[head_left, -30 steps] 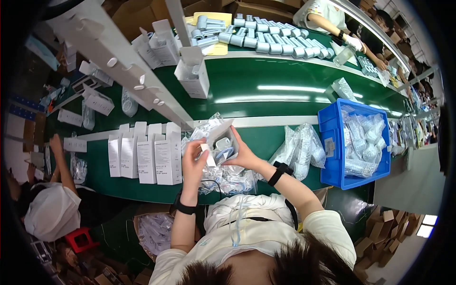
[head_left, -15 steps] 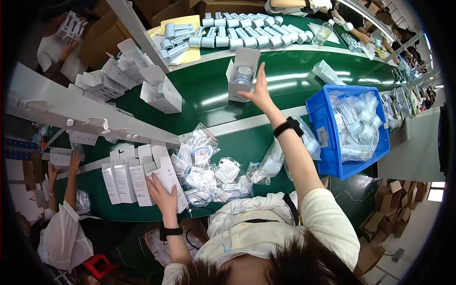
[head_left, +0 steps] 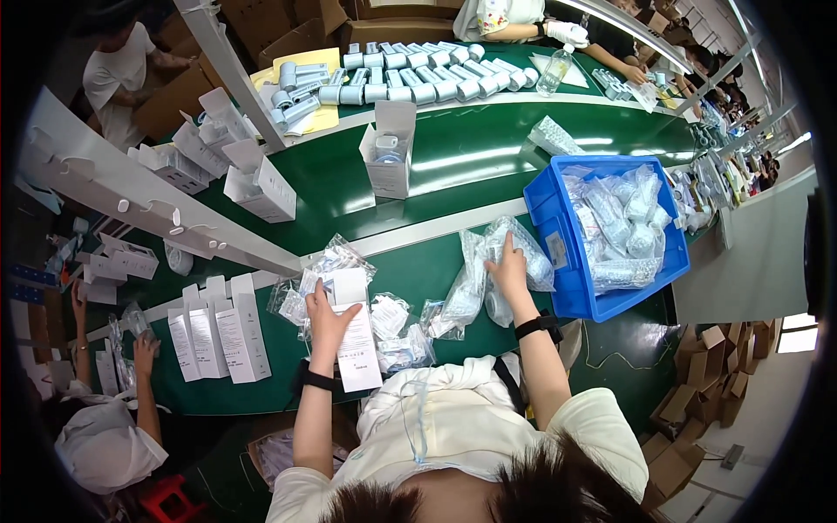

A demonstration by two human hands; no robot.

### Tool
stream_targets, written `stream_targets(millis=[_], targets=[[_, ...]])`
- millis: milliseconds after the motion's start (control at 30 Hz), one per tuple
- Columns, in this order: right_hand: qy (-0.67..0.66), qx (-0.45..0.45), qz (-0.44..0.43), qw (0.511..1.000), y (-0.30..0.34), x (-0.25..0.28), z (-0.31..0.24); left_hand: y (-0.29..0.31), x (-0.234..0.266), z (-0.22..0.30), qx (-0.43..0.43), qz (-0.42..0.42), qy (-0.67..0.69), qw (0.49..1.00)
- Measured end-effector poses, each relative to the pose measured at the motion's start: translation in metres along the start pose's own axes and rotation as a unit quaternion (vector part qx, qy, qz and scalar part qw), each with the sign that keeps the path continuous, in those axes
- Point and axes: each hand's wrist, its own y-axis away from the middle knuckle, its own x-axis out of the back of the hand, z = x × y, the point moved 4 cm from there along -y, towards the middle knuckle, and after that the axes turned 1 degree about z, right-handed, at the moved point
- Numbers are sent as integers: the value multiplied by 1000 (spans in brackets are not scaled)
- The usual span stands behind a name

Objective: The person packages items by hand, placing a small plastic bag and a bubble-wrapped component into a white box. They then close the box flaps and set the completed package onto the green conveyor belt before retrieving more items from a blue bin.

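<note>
My left hand is closed around a white carton, thumb on its near face and fingers along its left side. The carton stands tilted over the packets in front of me. My right hand rests over bubble-wrap pouches, its index finger stretched out and the fingers apart; it touches them without a visible grip. Clear bags of white cables lie between my hands. To the left, several white cartons stand in a row.
An open carton with a wrapped item inside stands on the far green belt, more open cartons to its left. A blue bin of bubble-wrapped parts is at right. Grey-blue cylindrical devices fill the back table. A co-worker's hand works at far left.
My right hand has drawn back from the open carton on the belt to the bubble-wrap pouches. My left hand has taken a white carton from the row and brought it right.
</note>
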Motion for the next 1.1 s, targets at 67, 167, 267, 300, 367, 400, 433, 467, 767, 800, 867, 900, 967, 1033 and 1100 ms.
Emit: stream_targets(millis=[67,167,267,300,367,400,433,467,767,800,867,900,967,1033,1100], targets=[[-104,40,-20,994,-1,-1,3,-5,-16,-17,36,-47,112,992],[-197,71,-17,978,6,5,5,-2,-19,-26,112,-133,325,929],[-271,94,97,953,9,36,16,8,19,27,101,-102,572,808],[-364,74,90,924,9,61,3,11,22,28,107,-88,570,810],[-585,36,58,808,10,111,-24,13,32,45,-73,-55,376,922],[-703,20,33,710,7,126,-40,17,35,53,-69,-51,374,924],[-703,18,33,711,6,140,-55,20,40,73,-113,-40,289,950],[-767,5,33,641,7,148,-75,23,40,86,-157,-29,201,967],[-475,241,178,827,50,127,-210,18,7,86,-179,113,233,949],[-324,374,224,839,55,134,-219,16,7,81,-163,121,254,946],[-314,402,154,846,45,140,-221,12,8,73,-133,137,298,935],[-301,427,88,848,41,142,-224,11,8,72,-131,137,299,935],[-286,448,20,847,41,147,-229,13,11,73,-157,161,245,943],[-229,337,-125,905,44,138,-232,12,16,78,-168,173,216,946],[-197,278,-199,919,49,123,-230,9,25,95,-246,159,210,933]])
